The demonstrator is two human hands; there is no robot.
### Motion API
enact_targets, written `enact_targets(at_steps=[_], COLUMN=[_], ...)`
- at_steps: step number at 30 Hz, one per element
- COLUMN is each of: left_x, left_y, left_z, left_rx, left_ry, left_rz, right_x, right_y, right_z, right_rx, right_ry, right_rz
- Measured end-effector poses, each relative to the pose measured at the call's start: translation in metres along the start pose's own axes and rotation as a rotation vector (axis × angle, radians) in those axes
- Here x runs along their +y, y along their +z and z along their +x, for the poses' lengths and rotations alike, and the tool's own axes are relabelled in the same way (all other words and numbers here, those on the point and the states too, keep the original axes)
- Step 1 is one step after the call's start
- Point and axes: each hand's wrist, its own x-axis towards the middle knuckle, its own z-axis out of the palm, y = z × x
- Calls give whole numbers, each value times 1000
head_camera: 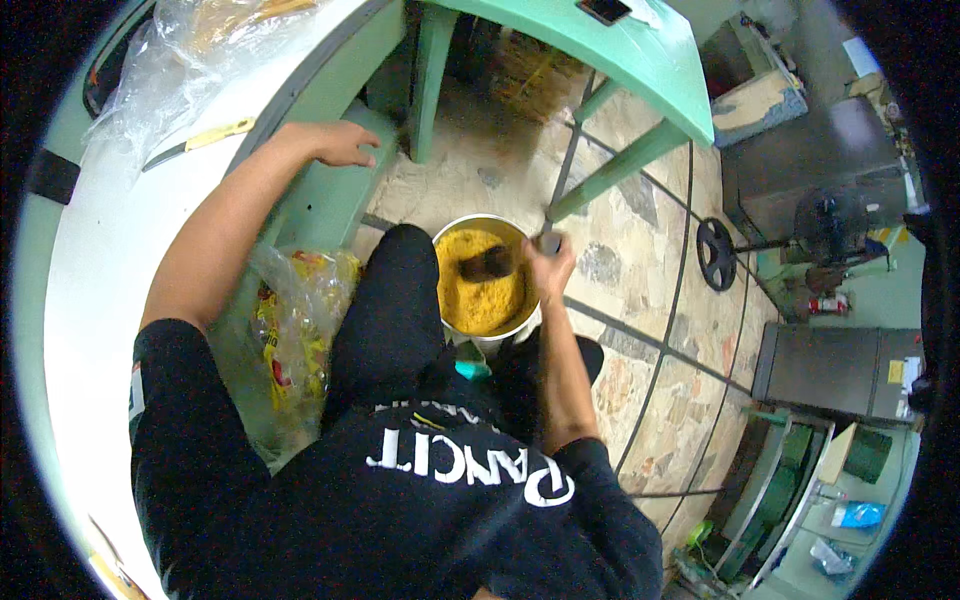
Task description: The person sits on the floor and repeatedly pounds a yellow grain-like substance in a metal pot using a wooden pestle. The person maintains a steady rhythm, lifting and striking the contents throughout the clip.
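Observation:
Between my knees stands a round metal pot (489,336) with yellow crumbly or powdery food (472,304) inside. My right hand (551,264) is closed around the handle of a dark, blurred utensil (486,264), whose broad end lies over the yellow food. What kind of utensil it is, I cannot tell. At the upper left, my left hand (343,144) hovers by the edge of the white tabletop, empty, with its fingers apart and slightly bent.
A knife with a yellow handle (217,135) and clear plastic bags (176,67) lie on the white tabletop (97,247). Yellow printed packaging (300,322) rests on the green bench (330,210) at my left. A green table (637,52) stands ahead, a black pedestal fan (825,217) to the right.

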Motion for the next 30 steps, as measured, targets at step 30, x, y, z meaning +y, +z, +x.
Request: enact_targets(at_steps=[30], left_x=[12], left_y=[-12], left_z=[-1], left_rx=[-1], left_ry=[17], left_rz=[7], right_x=[-175], right_y=[-104], right_z=[48], right_rx=[440], right_ry=[-644], right_rz=[157])
